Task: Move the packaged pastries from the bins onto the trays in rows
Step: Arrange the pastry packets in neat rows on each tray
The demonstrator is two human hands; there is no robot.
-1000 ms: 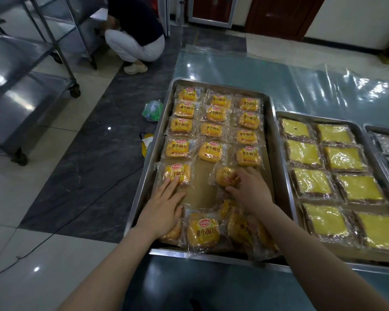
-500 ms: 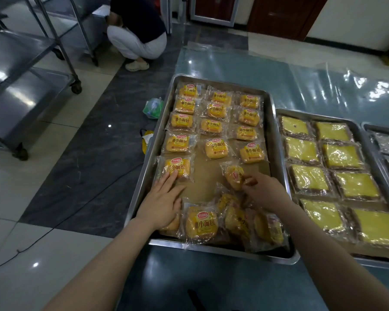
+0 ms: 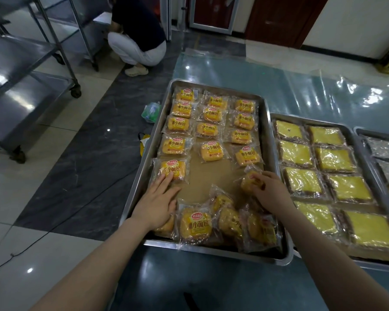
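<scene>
I am seeing my left hand lying flat, fingers straight, touching a crinkly clear pack with a square yellow bun inside, on the shiny metal tray. My right hand is pinching another wrapped bun over the smooth brown paper.

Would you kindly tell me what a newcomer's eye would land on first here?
The steel tray in the middle: yellow packaged pastries in rows at its far end, a loose heap at its near edge. The right hand grips one packet near the right wall; the left hand touches a labelled packet at the left. Wrapped yellow slabs lie in the neighbouring tray on the right.
</scene>
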